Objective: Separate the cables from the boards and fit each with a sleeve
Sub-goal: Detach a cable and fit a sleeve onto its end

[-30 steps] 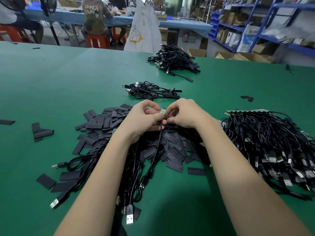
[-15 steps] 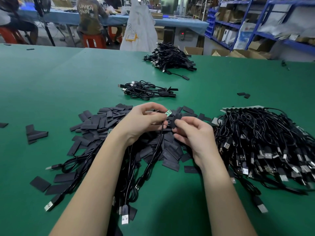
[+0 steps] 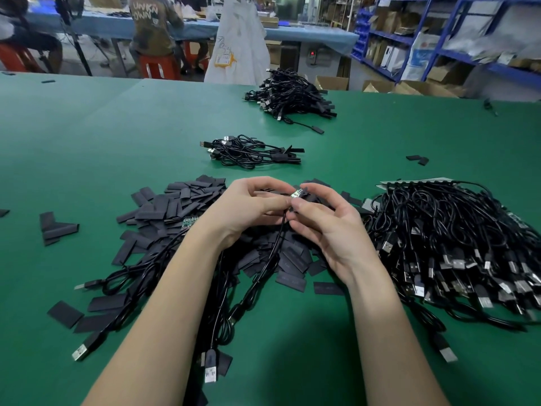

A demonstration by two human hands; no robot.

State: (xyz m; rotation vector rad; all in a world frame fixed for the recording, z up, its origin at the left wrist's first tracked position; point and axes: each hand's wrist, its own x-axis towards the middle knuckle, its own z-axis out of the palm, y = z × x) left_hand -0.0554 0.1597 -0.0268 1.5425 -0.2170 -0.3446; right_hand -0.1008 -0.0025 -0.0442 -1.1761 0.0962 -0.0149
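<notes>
Black cable (image 3: 275, 244) with small circuit board (image 3: 296, 194) pinched by left hand (image 3: 248, 209) and right hand (image 3: 328, 227) over mid-worktop sleeve pile (image 3: 175, 206) | sleeved bundles (image 3: 251, 152) toward far edge | big unsleeved heap (image 3: 456, 244) right edge, most remaining

Both bare forearms reach in from the near edge of the table and converge over its middle, wrists slightly raised. The left hand (image 3: 248, 209) lies palm toward the right, fingers curled, thumb and forefinger pinching at their tips. The right hand (image 3: 325, 227) faces it, palm turned inward and partly up, thumb (image 3: 307, 213) extended toward the left fingertips and forefinger arched above. The tips of the two hands meet in a shared pinch, knuckles pointing to the far edge.
</notes>
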